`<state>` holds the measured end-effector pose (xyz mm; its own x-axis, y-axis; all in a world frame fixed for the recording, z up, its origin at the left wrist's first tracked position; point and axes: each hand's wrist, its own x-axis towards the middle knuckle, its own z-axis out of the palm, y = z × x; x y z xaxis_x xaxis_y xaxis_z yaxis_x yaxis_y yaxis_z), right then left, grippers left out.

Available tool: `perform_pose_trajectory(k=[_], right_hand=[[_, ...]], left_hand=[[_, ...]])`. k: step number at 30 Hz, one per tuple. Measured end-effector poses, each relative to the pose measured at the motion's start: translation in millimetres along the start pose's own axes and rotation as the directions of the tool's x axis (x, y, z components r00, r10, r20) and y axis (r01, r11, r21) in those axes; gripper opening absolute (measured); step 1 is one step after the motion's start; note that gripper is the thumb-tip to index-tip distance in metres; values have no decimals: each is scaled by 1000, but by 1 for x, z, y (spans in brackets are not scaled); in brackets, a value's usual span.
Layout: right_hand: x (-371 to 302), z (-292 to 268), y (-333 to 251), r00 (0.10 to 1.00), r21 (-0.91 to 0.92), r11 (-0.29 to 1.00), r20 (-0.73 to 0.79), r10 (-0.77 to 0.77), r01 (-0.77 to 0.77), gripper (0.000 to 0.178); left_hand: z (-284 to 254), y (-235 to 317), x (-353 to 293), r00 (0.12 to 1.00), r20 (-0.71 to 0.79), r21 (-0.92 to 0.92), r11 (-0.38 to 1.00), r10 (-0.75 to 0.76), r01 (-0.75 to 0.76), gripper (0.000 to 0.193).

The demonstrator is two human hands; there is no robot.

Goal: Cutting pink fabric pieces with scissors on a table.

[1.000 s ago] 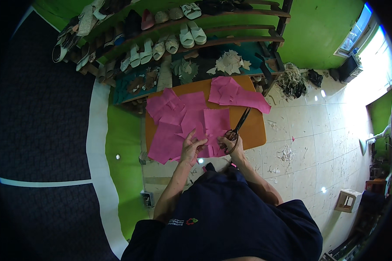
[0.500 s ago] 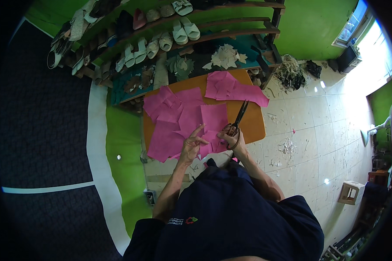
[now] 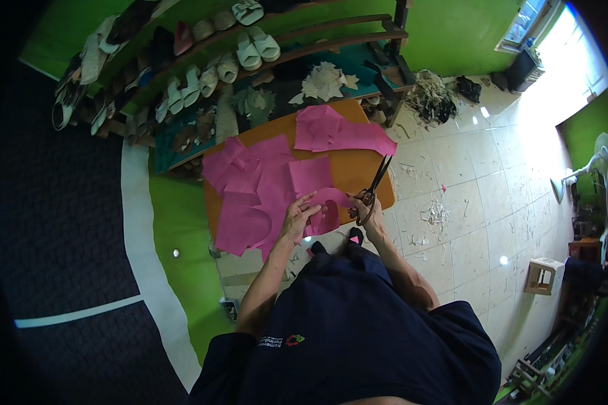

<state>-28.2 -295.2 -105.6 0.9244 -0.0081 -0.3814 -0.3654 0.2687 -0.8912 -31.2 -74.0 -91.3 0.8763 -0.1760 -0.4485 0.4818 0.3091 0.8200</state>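
Note:
Between my hands arches a small curved piece of pink sheet material (image 3: 332,194), raised over the table. My left hand (image 3: 298,217) is closed on its left end, with the index finger stretched along it. In my right hand (image 3: 369,210) is a pair of dark scissors (image 3: 380,177), blades pointing away from me and nearly together. The fingertips of that hand are at the curved piece's right end; whether they pinch it I cannot tell. Larger pink sheets (image 3: 267,177) with cut edges lie overlapping under and beyond my hands. Another pink stack (image 3: 338,131) lies at the table's far side.
The orange-brown table (image 3: 358,169) stands before a rack of sandals and shoes (image 3: 250,50). Pale scraps (image 3: 327,82) are heaped on the lower shelf. More offcuts (image 3: 434,94) are piled on the tiled floor (image 3: 483,202). A white fan (image 3: 588,162) stands at the right.
The curved pink piece now shows lifted and arched between my hands. My right hand keeps the scissors. The whole view has shifted, so the table sits farther left.

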Motion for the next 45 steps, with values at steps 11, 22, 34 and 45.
perform_pose_trajectory(k=[11,22,34,45], right_hand=[[-41,-125,14,946,45,998,-321,52,-40,26],[-73,-164,17,863,-52,965,-462,204,-256,36],[-41,-146,11,918,-36,976,-348,189,-214,45],[-17,-100,-7,980,-90,991,-185,77,-95,36]], left_hand=[[57,-38,113,974,203,63,994,-99,88,44],[34,-100,194,993,-65,293,949,-99,114,75],[52,-74,176,564,407,828,-29,719,-560,15],[48,32,98,953,301,17,999,21,-27,32]])
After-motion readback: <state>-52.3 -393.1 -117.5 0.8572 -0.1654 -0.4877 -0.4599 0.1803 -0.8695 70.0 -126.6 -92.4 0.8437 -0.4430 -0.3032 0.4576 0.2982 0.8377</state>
